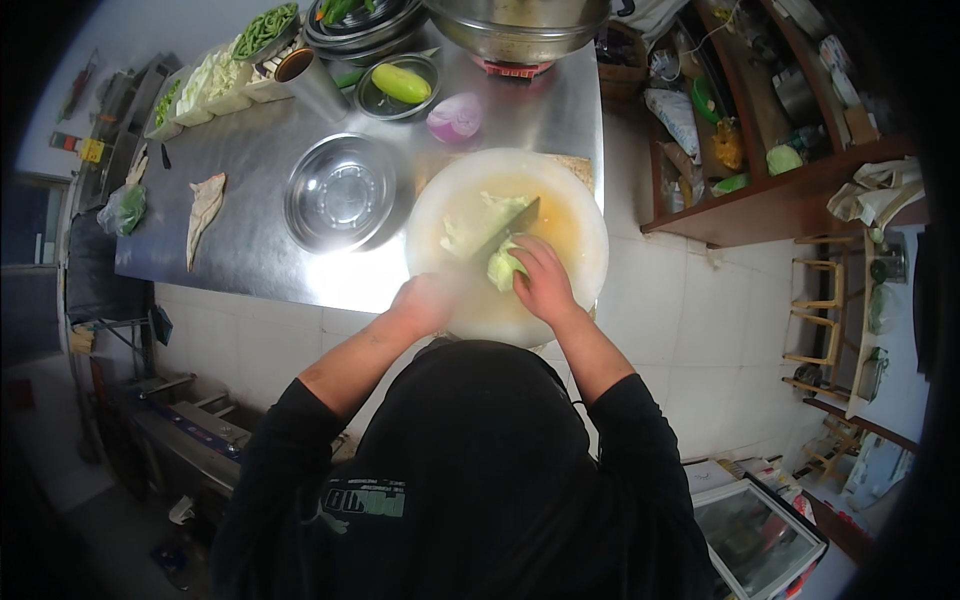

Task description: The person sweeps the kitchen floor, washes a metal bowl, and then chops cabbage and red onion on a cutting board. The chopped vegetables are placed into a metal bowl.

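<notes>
A round white cutting board [581, 247] with a yellow-brown stained middle lies before me at the counter's edge. My left hand [426, 302], partly blurred, is closed at the near end of a kitchen knife, its handle hidden. The knife blade [520, 220] points up and right, between two portions of cabbage. Beyond it lie pale green cabbage leaves [472, 225]. My right hand [541, 276] grips a smaller cabbage piece [502, 268] close to the blade, fingers curled over its right side.
Left of the board stands a shiny metal bowl [341, 193]. Farther back are a purple onion or cabbage piece [454, 118], a bowl with a yellow-green squash [401, 82], a metal cylinder [315, 86], vegetable tubs [225, 94] and a large steel basin [521, 30]. A cloth [204, 217] lies at left.
</notes>
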